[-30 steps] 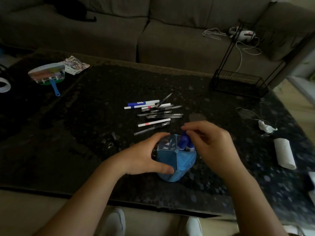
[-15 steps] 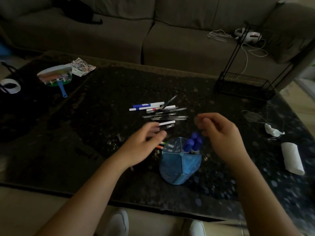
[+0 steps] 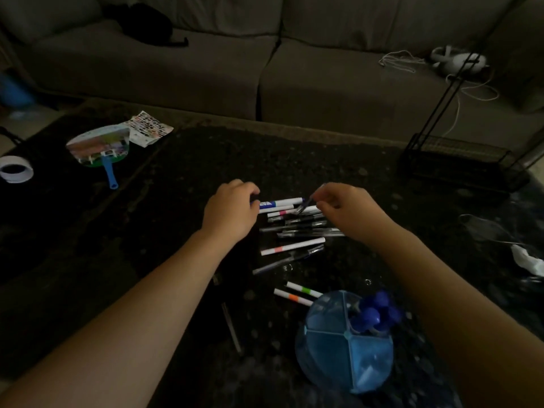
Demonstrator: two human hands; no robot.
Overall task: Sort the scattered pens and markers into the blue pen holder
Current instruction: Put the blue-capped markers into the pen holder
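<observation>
The blue pen holder [image 3: 332, 348] stands near the table's front edge, with blue-capped markers [image 3: 374, 315] upright in its far right compartment. Beyond it lies a heap of pens and markers [image 3: 303, 228]. My left hand [image 3: 231, 212] is at the heap's left side, its curled fingers on the end of a white marker with a blue label [image 3: 281, 203]. At the right side, my right hand [image 3: 348, 214] pinches a dark pen [image 3: 303, 208] that sticks up at a slant. A pink-banded marker [image 3: 291, 246], a green-banded one [image 3: 303, 290] and an orange-banded one [image 3: 293, 298] lie closer to the holder.
A thin dark pen [image 3: 231, 326] lies left of the holder. A hand fan [image 3: 98, 148], a sticker sheet [image 3: 148, 128] and a tape roll [image 3: 14, 169] sit far left. A black wire rack [image 3: 459, 161] stands back right, crumpled paper [image 3: 527, 260] at the right edge, and a sofa [image 3: 265, 69] behind.
Both hands have left the holder and reached forward to the heap of pens. The view has moved closer, so the holder now sits lower right.
</observation>
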